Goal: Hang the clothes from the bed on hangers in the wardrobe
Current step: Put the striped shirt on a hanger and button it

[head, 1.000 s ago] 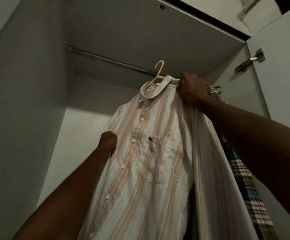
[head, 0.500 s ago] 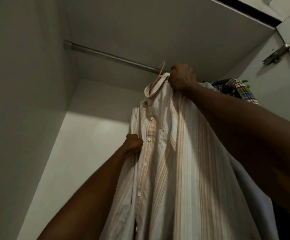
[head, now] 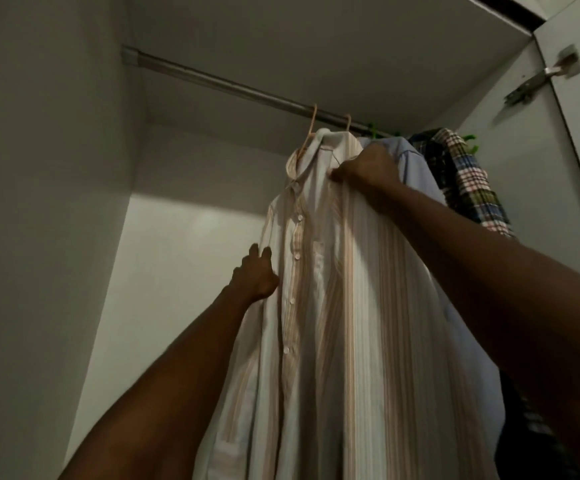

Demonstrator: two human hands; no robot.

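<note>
A white shirt with tan stripes (head: 337,289) hangs on a peach hanger (head: 311,128) whose hook is over the metal wardrobe rail (head: 212,79). My right hand (head: 368,168) is closed on the shirt's shoulder just below the collar. My left hand (head: 255,275) rests with fingers apart against the shirt's left edge at the sleeve. A second peach hanger hook (head: 347,123) sits just to the right on the rail.
Right of the striped shirt hang a pale blue shirt (head: 416,168) and a plaid shirt (head: 465,178) on green hangers. The wardrobe's left wall (head: 49,202) and back panel enclose a bare stretch of rail. A door hinge (head: 538,81) shows at the upper right.
The hanger hook has gone onto the rail. My right hand slid from the collar top down to the shoulder. My left hand opened its fingers against the shirt's edge.
</note>
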